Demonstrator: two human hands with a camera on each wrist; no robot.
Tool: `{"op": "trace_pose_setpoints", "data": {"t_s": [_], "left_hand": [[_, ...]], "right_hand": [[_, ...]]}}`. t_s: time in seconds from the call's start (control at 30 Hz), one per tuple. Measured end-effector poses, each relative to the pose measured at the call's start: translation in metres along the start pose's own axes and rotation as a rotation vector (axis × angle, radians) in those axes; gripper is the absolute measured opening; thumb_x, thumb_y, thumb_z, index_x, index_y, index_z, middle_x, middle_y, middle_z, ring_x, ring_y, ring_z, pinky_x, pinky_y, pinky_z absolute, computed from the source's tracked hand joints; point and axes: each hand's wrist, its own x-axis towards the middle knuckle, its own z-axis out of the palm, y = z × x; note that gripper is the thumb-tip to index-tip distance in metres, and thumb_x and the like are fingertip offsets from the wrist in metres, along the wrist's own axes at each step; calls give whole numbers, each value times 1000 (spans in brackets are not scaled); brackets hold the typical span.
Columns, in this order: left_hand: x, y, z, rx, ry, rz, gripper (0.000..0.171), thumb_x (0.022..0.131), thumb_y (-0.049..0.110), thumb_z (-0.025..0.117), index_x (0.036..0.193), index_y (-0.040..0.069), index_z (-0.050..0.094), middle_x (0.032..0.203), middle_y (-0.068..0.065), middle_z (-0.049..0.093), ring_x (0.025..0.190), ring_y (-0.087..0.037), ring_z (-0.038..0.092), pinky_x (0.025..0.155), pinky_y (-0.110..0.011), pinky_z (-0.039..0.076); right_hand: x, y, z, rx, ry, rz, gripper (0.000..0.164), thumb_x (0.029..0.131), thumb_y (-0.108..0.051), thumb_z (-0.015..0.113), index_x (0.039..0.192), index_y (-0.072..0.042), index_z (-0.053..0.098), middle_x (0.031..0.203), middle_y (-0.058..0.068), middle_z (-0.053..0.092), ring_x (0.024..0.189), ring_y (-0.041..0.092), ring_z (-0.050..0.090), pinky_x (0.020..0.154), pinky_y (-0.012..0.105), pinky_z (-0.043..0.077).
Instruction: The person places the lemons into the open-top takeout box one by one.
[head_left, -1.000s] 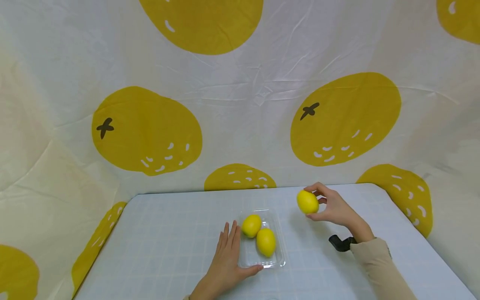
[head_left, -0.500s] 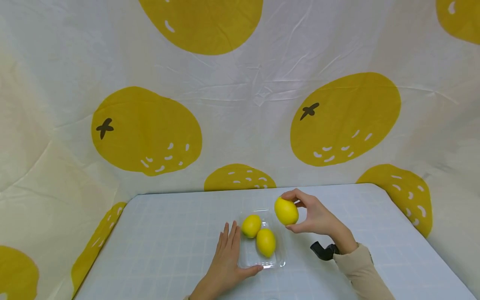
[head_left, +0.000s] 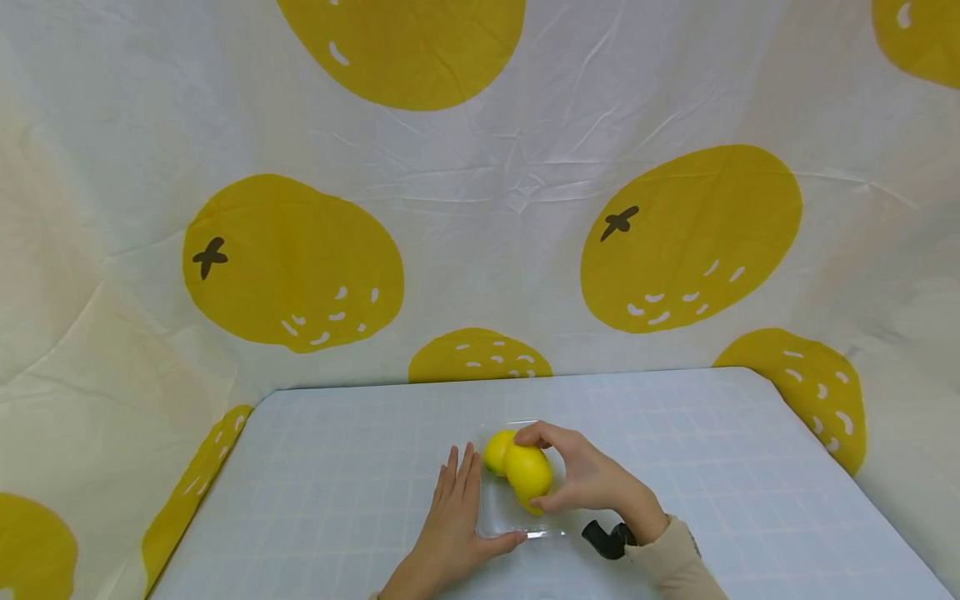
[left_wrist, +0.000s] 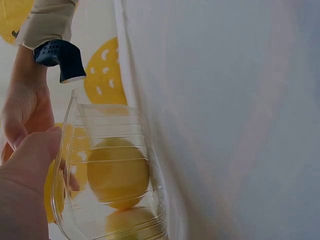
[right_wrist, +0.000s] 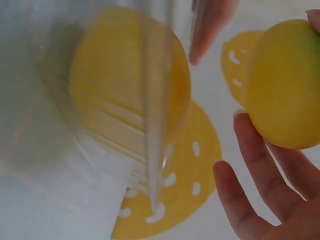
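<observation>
A clear plastic container [head_left: 497,510] lies on the table with lemons in it. My left hand [head_left: 448,527] rests along its left side, fingers straight, thumb reaching across the near edge. Above the container my right hand [head_left: 594,477] holds a lemon [head_left: 528,472] between thumb and fingertips. One lemon [head_left: 495,452] shows at the far left inside; another is mostly hidden behind the held one. Through the container's wall, the left wrist view shows a lemon [left_wrist: 118,172] inside. In the right wrist view the held lemon [right_wrist: 282,85] appears apart from the container's rim [right_wrist: 154,100].
The table [head_left: 337,492] has a pale checked cloth. Behind it hangs a white curtain [head_left: 487,250] printed with large yellow fruit. A black wrist-worn device [head_left: 606,540] sits at my right cuff, close to the table.
My right hand has carried the lemon left and toward me, from right of the container to above it. The left hand and container have stayed in place.
</observation>
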Motion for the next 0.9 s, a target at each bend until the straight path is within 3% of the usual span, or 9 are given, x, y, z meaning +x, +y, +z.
{"op": "trace_pose_setpoints", "data": {"t_s": [0.2, 0.5, 0.7, 0.9], "left_hand": [[1, -1, 0, 21, -11, -2, 123, 76, 81, 59, 155, -5, 20, 165, -18, 8, 150, -40, 3, 116, -63, 12], [1, -2, 1, 42, -4, 19, 122, 77, 83, 54, 154, -6, 22, 163, -22, 13, 150, -41, 4, 116, -63, 13], [1, -2, 1, 53, -31, 11, 122, 77, 84, 53, 154, -6, 22, 163, -22, 12, 150, -41, 4, 117, -62, 12], [1, -1, -1, 36, -42, 2, 123, 77, 83, 54, 154, -6, 20, 164, -21, 9, 151, -37, 0, 117, -61, 11]], "right_hand": [[0, 1, 18, -17, -66, 18, 69, 66, -13, 90, 125, -19, 54, 124, -9, 60, 109, 13, 57, 98, 39, 49], [-1, 3, 32, -121, -89, 61, 68, 63, -24, 92, 121, -21, 58, 116, -9, 57, 102, 12, 49, 87, 36, 47], [-1, 1, 35, -122, -131, 180, 62, 68, -34, 90, 121, -26, 58, 116, -8, 50, 104, 16, 42, 87, 35, 45], [-1, 2, 37, -143, -172, 206, 56, 74, -44, 85, 119, -24, 57, 114, -9, 50, 104, 12, 42, 90, 34, 42]]}}
